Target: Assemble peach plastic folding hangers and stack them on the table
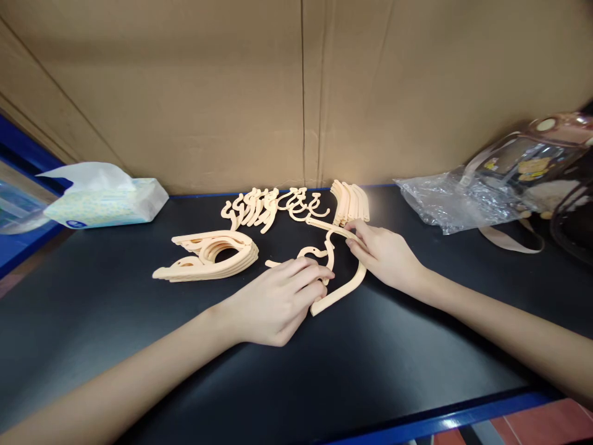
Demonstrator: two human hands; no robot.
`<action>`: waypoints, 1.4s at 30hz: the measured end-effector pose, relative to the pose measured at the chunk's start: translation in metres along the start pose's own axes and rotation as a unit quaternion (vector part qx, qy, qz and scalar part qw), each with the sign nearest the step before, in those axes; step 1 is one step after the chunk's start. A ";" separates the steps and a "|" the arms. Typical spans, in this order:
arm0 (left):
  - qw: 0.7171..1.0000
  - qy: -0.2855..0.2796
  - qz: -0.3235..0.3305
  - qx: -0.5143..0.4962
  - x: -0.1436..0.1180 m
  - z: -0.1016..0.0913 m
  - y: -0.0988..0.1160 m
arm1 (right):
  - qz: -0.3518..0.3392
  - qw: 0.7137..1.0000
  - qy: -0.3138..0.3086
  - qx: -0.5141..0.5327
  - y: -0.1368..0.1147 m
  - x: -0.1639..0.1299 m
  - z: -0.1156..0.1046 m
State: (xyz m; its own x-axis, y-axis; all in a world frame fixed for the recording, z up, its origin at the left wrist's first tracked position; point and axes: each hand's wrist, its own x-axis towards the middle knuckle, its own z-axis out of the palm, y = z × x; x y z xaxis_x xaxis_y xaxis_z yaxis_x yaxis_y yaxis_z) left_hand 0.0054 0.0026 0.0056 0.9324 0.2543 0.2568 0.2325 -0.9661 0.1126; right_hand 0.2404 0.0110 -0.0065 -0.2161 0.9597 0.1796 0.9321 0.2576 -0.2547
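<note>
Centrally, both bare hands rest on a black tabletop (324, 371), working one peach-coloured plastic hanger piece. The left hand (278, 303) lies palm down, fingers pressed together, fingertips pinching the hook part (319, 253) of that piece. The right hand (384, 253), at three o'clock from the left, pinches the curved peach plastic arm (340, 293) near its upper end; the arm bends down toward the left hand. At ten o'clock lies a flat stack of folded peach hangers (210, 256). At twelve o'clock sit a row of loose peach hooks (269, 207) and a bundle of curved arms (351, 202). A tissue pack (109, 201) lies far at ten o'clock; crumpled clear plastic bag (451, 201) at two o'clock.
</note>
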 end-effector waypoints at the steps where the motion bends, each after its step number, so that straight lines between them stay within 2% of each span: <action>1: 1.000 0.003 0.003 -0.003 0.000 0.000 0.000 | 0.000 1.000 -0.001 0.000 0.000 0.000 0.000; 6: 0.999 0.035 0.006 -0.014 0.001 0.002 0.001 | -0.006 1.000 0.005 -0.012 -0.002 -0.001 -0.001; 10: 0.999 0.037 0.001 0.006 0.000 0.004 0.001 | -0.010 1.000 0.011 -0.011 -0.001 -0.001 0.000; 18: 0.996 0.079 0.030 0.008 0.001 0.004 0.002 | -0.024 0.999 0.024 0.002 -0.002 -0.003 0.001; 30: 0.996 0.073 0.043 -0.017 0.001 0.006 0.002 | -0.054 0.998 0.029 -0.022 -0.002 -0.003 0.001; 37: 0.997 0.070 0.037 -0.021 0.000 0.007 0.002 | -0.102 0.992 0.054 -0.046 -0.002 -0.005 0.002; 42: 0.998 0.045 0.031 -0.021 0.000 0.006 0.002 | -0.135 0.988 0.064 -0.042 -0.002 -0.005 0.003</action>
State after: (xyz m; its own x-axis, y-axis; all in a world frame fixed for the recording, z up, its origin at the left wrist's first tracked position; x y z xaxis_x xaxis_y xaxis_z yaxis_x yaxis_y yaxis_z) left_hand 0.0073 0.0004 0.0000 0.9154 0.1988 0.3500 0.1615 -0.9779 0.1329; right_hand 0.2390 0.0063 -0.0093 -0.4273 0.8336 0.3501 0.8673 0.4873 -0.1018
